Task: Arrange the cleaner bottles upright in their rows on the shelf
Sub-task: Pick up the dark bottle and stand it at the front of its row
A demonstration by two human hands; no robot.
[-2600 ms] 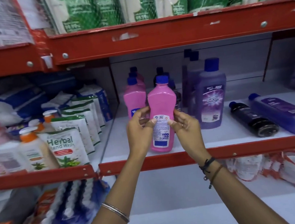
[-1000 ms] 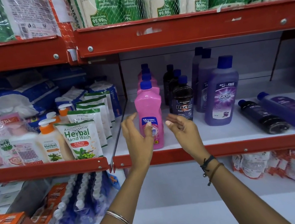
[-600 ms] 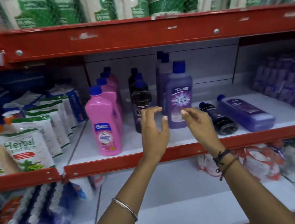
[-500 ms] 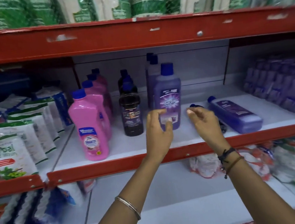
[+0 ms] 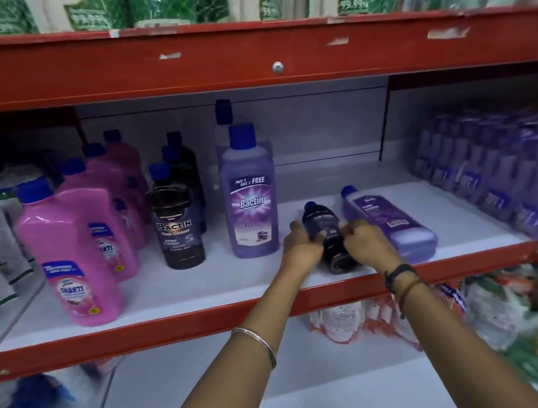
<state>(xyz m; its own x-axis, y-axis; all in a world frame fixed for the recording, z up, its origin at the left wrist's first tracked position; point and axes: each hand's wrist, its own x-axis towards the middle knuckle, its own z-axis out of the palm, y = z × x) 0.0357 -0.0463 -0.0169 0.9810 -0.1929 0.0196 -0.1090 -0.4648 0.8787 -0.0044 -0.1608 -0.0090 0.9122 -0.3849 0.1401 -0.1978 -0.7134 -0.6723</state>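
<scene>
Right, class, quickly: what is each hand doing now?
Left hand: closed around the lying black bottle.
Right hand: closed on the same bottle's other side.

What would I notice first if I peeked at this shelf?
Probably two hands, left hand and right hand, closing around a black bottle lying on its side mid-shelf. Next to it a purple bottle lies flat too, while bright pink bottles stand tall at the left.
</scene>
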